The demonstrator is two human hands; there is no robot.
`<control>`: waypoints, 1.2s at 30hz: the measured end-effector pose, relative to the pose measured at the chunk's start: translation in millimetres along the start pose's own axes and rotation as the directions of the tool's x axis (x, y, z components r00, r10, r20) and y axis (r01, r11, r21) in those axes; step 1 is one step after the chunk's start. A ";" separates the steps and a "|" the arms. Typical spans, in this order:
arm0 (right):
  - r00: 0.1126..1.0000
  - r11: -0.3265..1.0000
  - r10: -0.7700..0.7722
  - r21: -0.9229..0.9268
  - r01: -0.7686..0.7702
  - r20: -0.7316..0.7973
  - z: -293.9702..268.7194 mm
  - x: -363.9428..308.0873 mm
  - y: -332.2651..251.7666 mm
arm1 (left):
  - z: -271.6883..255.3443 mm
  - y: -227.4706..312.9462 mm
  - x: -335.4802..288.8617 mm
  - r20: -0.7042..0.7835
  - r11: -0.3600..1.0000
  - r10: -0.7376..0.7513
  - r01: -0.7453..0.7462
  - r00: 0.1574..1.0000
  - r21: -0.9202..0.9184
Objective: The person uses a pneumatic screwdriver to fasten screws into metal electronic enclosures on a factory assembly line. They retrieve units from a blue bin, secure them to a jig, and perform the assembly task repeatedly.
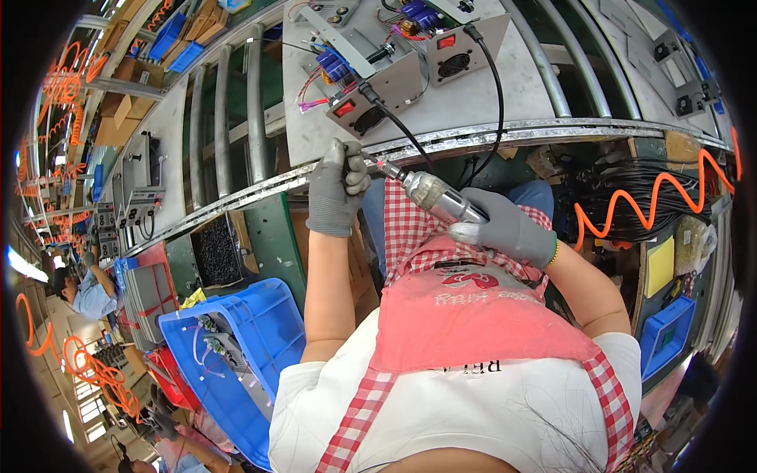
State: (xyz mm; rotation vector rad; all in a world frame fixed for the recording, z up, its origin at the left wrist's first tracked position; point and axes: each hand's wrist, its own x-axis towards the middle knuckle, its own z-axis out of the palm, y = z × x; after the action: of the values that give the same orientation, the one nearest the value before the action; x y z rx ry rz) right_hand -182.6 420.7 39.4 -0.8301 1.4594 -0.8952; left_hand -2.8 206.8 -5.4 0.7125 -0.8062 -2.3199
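My right hand, in a grey glove, wraps round a silver power screwdriver. The tool lies slantwise over my lap, its bit end pointing up and left. At that tip my left hand, gloved too, is closed with fingers curled; whatever they pinch is too small to make out. Beyond the conveyor's near rail sits an opened device with a metal panel, carrying a red switch, a fan and a plugged black cable. A second such panel stands to its right, also with a cable plugged in.
Metal rollers flank the pale board under the devices. At lower left a blue crate holds circuit boards. A box of small black parts lies left of me. On the right are an orange coiled hose, bundled black cables and a blue bin.
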 end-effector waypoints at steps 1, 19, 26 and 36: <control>1.000 1.000 0.017 0.010 -0.017 0.004 -0.3 0.0 -1.7 | 8.0 -0.1 -1.5 -0.051 0.989 0.042 -0.035 0.998 0.144; 0.991 0.985 0.120 0.115 -0.126 0.055 -5.5 -0.9 2.6 | 28.6 0.2 -7.6 0.088 0.771 0.172 -0.190 0.981 0.607; 0.996 0.971 0.040 0.238 -0.019 -0.083 -1.0 2.7 2.1 | 30.3 10.1 -0.3 -0.009 0.735 -0.034 0.031 0.999 0.677; 0.978 0.928 0.163 0.356 -0.108 -0.129 -5.7 34.9 -13.2 | 73.1 64.5 92.2 0.739 -0.467 0.241 -0.592 0.629 0.656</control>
State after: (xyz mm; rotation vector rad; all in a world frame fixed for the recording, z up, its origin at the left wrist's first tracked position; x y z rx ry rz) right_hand -190.8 384.1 35.5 -0.3971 1.4180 -1.0925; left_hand -91.3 130.8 61.0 0.3315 -2.5532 -0.3291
